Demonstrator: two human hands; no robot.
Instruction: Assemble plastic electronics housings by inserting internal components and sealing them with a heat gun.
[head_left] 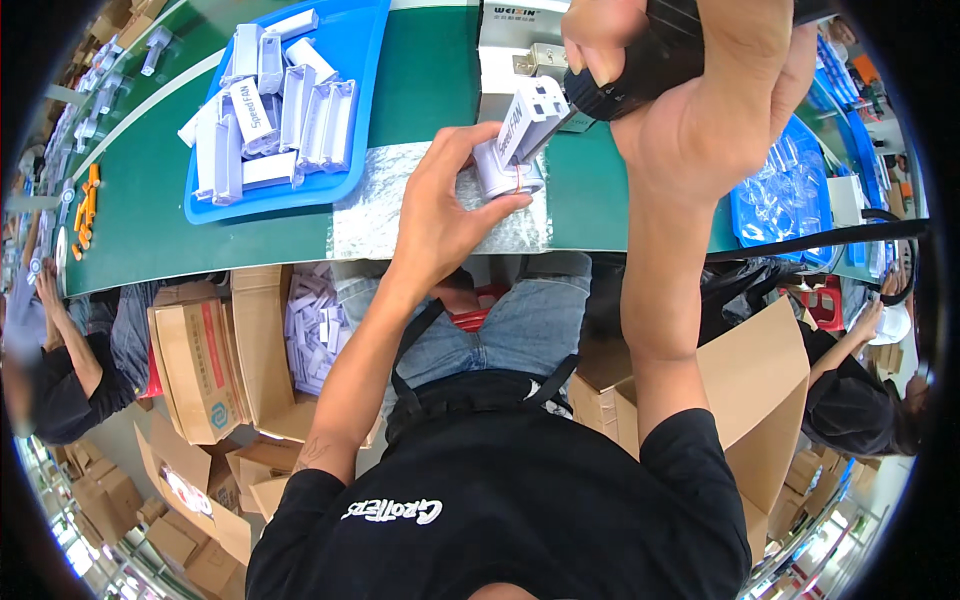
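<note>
My left hand (pixel 440 200) is closed around the round base of a white plastic housing (pixel 510 165), thumb on the near side and fingers behind. Its box-shaped upper part leans up to the right, with small square holes at the top end. A thin orange line, perhaps a wire, shows at the base. My right hand (pixel 690 130) is wrapped round a black power screwdriver (pixel 600 95) with a ridged collar. The tool points down to the left, and its thin shaft reaches the housing's open side. Where the tip ends is hidden.
A blue tray (pixel 362 165) of white housing parts stands left on the green table (pixel 440 70). Clear plastic parts fill another blue tray (pixel 742 225) at right, near a black cable (pixel 820 240). Orange pieces (pixel 88 205) lie far left. Cardboard boxes (pixel 195 360) flank my lap; co-workers sit both sides.
</note>
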